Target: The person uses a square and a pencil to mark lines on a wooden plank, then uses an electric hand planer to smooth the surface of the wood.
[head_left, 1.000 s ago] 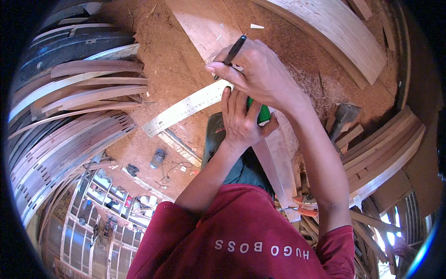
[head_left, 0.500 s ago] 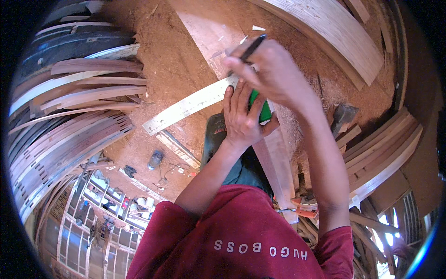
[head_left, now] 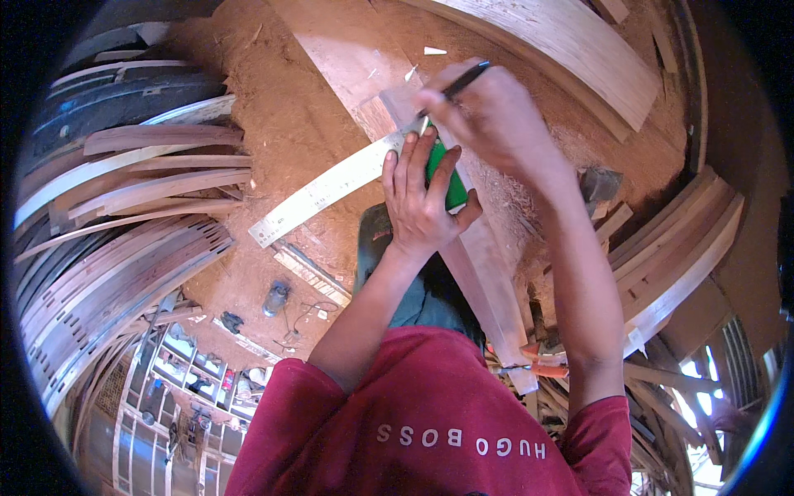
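Observation:
A try square with a long steel blade [head_left: 322, 192] and a green stock [head_left: 454, 192] lies across a narrow wooden plank [head_left: 490, 285]. My left hand [head_left: 423, 208] holds it down there, fingers over the blade's inner end and the thumb along the green stock. The blade's free end sticks out past the plank to the left. In my right hand [head_left: 500, 116], blurred by motion, is a dark pen or pencil [head_left: 468, 78], slanting down toward the blade's edge by the stock. Its tip is too blurred to tell whether it touches the wood.
Stacked curved wooden pieces [head_left: 124, 264] line the left side. More boards [head_left: 682, 248] are piled at right, and a wide pale board [head_left: 571, 50] lies at far right. A hammer-like dark tool head [head_left: 600, 183] rests beyond my right forearm. Sawdust covers the ground [head_left: 273, 107].
The pen and my right hand have shifted slightly along the blade's edge. My left hand stays on the square. The whole view has moved a little.

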`<state>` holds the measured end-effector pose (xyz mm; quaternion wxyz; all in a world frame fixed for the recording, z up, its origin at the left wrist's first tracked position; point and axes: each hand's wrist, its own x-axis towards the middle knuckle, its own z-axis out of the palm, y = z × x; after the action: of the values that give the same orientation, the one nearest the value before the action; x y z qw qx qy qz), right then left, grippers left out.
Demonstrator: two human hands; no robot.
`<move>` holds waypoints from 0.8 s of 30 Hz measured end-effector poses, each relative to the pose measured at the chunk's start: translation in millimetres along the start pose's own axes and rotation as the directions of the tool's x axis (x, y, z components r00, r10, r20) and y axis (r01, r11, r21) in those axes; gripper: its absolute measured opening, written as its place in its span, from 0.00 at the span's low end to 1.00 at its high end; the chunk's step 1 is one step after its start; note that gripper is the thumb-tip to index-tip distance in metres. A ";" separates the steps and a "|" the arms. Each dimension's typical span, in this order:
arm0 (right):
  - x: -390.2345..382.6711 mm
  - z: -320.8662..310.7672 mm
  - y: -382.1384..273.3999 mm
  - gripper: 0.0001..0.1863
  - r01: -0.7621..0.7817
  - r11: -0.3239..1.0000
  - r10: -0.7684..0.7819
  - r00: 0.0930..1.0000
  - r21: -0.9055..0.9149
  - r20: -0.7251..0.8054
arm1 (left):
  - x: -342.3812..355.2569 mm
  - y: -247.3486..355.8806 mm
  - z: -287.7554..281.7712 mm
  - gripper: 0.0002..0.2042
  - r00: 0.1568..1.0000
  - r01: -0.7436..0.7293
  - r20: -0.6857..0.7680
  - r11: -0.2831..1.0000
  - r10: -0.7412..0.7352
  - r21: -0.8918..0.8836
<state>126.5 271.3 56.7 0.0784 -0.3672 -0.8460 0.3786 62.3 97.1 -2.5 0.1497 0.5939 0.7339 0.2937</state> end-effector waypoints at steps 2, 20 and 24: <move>-14.9 -21.4 19.3 0.20 -0.059 0.990 0.041 0.990 -0.130 -0.137 | 2.1 4.8 -4.8 0.31 1.000 -0.014 0.011 1.000 0.014 0.013; -285.5 12.6 -107.4 0.23 -0.477 0.632 0.674 0.727 0.611 -0.130 | -69.1 -112.9 -25.5 0.26 0.613 0.789 0.525 0.421 -0.590 -0.448; -278.2 -16.2 -178.0 0.21 -0.012 0.541 0.324 0.926 0.841 -0.195 | -55.9 -112.8 -19.9 0.24 0.725 0.685 0.286 0.618 -0.626 -0.385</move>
<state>232.9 12.4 232.8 0.3434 -0.4252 -0.5029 0.6696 -23.5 24.7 -62.8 0.4292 0.2470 0.7960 0.3480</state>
